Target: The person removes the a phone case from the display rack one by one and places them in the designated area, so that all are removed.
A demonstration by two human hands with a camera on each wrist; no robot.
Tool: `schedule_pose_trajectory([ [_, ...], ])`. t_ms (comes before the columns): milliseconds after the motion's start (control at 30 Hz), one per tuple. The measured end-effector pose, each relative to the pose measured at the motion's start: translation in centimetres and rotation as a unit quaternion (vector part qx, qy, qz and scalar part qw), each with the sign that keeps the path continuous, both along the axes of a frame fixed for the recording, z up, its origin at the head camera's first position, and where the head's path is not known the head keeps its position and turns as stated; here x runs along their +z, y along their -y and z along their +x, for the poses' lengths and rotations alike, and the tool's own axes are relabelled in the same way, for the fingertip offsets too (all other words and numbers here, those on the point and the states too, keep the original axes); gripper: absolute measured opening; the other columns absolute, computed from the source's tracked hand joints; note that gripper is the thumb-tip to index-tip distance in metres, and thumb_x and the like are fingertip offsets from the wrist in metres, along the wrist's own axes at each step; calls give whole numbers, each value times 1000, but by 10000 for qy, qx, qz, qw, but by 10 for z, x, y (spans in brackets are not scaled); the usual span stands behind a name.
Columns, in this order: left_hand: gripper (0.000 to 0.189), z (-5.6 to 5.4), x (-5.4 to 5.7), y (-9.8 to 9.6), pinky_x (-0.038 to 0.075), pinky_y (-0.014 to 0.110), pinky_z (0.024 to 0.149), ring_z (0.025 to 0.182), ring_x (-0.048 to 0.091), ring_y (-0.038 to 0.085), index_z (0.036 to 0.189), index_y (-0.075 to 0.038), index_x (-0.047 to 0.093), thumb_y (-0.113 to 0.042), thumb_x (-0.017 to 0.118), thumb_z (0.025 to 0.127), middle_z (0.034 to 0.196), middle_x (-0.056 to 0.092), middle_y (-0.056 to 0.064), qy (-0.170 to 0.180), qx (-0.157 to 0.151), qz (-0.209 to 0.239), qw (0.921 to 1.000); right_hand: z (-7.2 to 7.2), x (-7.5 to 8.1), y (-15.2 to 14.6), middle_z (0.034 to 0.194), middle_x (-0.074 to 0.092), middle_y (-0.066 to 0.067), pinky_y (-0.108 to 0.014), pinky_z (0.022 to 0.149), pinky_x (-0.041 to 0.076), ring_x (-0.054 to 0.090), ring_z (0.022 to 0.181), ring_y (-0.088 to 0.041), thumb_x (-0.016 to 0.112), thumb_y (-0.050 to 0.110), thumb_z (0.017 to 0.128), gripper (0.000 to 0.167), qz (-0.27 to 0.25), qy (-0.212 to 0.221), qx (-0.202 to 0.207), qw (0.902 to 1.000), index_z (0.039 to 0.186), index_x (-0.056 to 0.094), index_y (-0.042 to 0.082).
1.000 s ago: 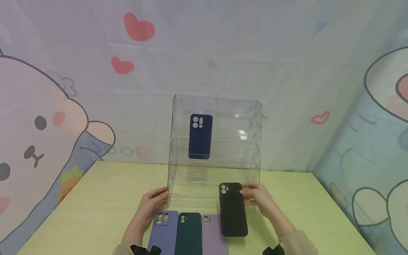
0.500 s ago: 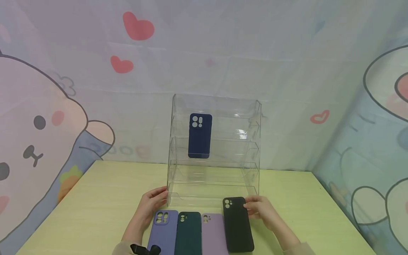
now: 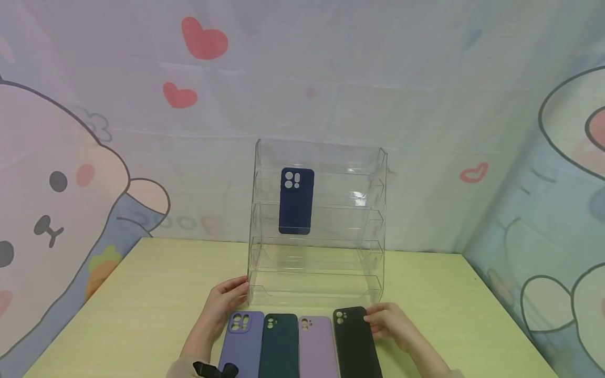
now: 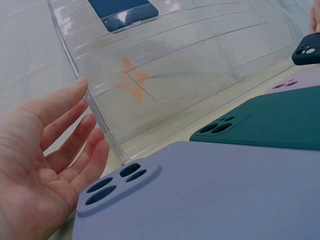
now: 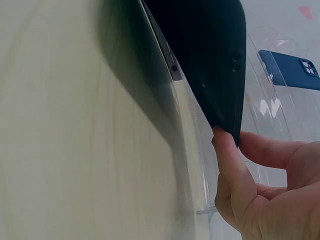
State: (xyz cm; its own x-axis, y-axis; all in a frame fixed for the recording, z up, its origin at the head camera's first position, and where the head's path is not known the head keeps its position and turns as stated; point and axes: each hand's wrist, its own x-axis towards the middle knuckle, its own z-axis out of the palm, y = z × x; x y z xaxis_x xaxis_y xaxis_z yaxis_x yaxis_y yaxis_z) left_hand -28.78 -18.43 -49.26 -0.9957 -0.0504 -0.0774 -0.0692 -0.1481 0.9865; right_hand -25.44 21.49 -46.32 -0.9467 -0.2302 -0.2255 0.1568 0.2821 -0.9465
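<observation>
My right hand [image 3: 393, 324] pinches a black phone case [image 3: 357, 344] by its upper right edge. In the right wrist view, the case [image 5: 215, 65] tilts with a shadow on the table beneath it, its corner between thumb and fingers. My left hand [image 3: 224, 303] touches the lower left side of a clear acrylic tiered display rack [image 3: 331, 257] with loosely bent fingers. On the rack's upper left stands a navy phone case [image 3: 296, 202]. Before the rack lie a periwinkle phone case [image 3: 243, 341], a dark green phone case [image 3: 280, 346] and a lilac phone case [image 3: 317, 344], side by side.
The pale yellow table [image 3: 435, 294] extends to both sides of the rack. A curtain [image 3: 331, 68] printed with hearts and cartoon animals hangs behind. Black wrist gear [image 3: 215, 370] shows at my left sleeve.
My right hand has brought the black phone case down and slightly right, from overlapping the lilac phone case to beside it. The left hand stays at the rack.
</observation>
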Motion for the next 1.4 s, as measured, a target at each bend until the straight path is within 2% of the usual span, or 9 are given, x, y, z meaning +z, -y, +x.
schedule_pose_trajectory([
  [433,47,0,0,0,55,24,86,104,65,16,133,8,54,-10,67,92,127,61,17,-28,4,61,10000,6,-3,3,80,64,-8,-23,59,59,60,63,-11,58,1,87,42,230,93,212,9995,116,47,-28],
  [733,46,-1,0,1,56,25,87,104,64,16,132,7,55,-11,68,92,123,63,12,34,2,97,9999,9,-4,6,73,58,-4,-22,58,58,57,61,-10,57,1,87,34,412,272,178,9986,111,52,-23],
  [1033,45,-1,1,0,56,24,87,106,64,18,132,7,56,-10,67,92,128,60,18,1,6,80,10000,8,-3,7,72,60,-5,-23,56,58,59,59,-11,59,2,86,31,610,210,196,9977,107,54,-20],
  [1400,45,0,1,1,56,24,85,102,66,15,131,7,56,-12,68,92,120,64,11,-11,20,133,9999,9,-2,4,70,59,-5,-22,55,58,61,56,-8,61,1,85,18,716,281,304,9966,97,57,-12],
])
